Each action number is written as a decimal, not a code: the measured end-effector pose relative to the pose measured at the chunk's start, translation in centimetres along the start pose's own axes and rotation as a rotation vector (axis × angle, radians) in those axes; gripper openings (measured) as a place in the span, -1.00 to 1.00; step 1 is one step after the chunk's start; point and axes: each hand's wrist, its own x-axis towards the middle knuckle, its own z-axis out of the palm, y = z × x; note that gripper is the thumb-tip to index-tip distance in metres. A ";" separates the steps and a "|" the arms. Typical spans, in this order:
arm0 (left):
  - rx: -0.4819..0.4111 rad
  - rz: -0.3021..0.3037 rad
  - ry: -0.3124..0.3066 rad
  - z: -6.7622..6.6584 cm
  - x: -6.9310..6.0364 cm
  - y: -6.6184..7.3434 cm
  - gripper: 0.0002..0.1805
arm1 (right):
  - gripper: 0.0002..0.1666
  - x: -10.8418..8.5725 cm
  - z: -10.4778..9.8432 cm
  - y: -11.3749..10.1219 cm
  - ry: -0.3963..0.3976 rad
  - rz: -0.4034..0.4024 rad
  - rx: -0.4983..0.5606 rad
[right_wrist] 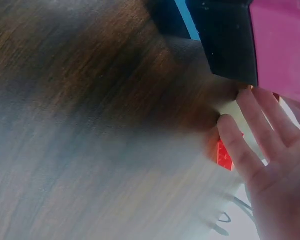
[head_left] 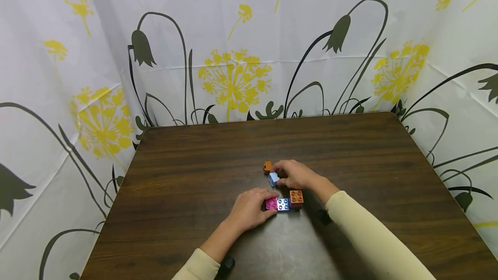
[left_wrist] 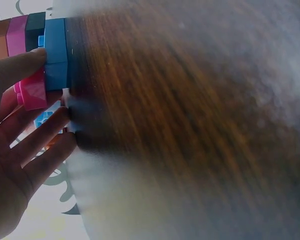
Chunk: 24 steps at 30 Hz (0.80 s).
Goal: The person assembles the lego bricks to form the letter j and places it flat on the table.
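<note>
A joined row has a pink brick at its left, a blue brick in the middle and an orange-topped stack at its right. My left hand pinches the pink end between thumb and index finger; its other fingers spread out in the left wrist view. Just beyond the row, my right hand has thumb and index finger around a light blue brick. The right wrist view shows magenta and black layers of the stack, not the fingertips' grip.
A small orange brick lies just beyond the light blue one. The brown wooden table has a flower-patterned curtain behind it and at its sides.
</note>
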 end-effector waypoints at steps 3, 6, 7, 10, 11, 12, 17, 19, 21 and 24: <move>-0.003 0.006 0.008 0.0 0.0 0.0 -0.56 | -0.63 -0.2 -0.2 0.1 -0.021 -0.001 0.040; -0.006 0.008 0.015 0.1 0.0 0.0 -0.56 | -0.66 -0.6 -0.6 0.0 -0.038 0.025 0.117; -0.004 0.007 0.016 0.1 0.0 -0.1 -0.55 | -0.65 -0.8 -0.7 0.0 -0.040 0.033 0.145; 0.005 0.003 0.010 0.1 0.0 0.0 -0.55 | -0.65 -1.3 -1.0 0.1 -0.037 0.046 0.209; 0.008 0.003 0.008 0.2 0.0 0.0 -0.55 | -0.65 -1.6 -1.0 0.1 -0.032 0.039 0.220; 0.009 0.003 0.007 0.2 0.0 0.0 -0.55 | -0.63 -1.8 -1.1 0.2 -0.031 0.038 0.237; 0.001 0.004 0.007 0.1 0.0 0.1 -0.56 | -0.59 -3.0 -2.0 0.2 -0.042 0.050 0.254; -0.002 0.000 0.002 0.0 0.0 0.1 -0.56 | -0.58 -3.5 -2.3 0.2 -0.032 0.053 0.240; -0.003 -0.004 -0.005 0.0 0.0 0.1 -0.57 | -0.57 -4.0 -2.6 0.1 0.000 0.049 0.218; -0.002 -0.007 -0.009 -0.1 0.0 0.1 -0.57 | -0.58 -4.6 -2.9 -0.1 0.064 -0.002 0.207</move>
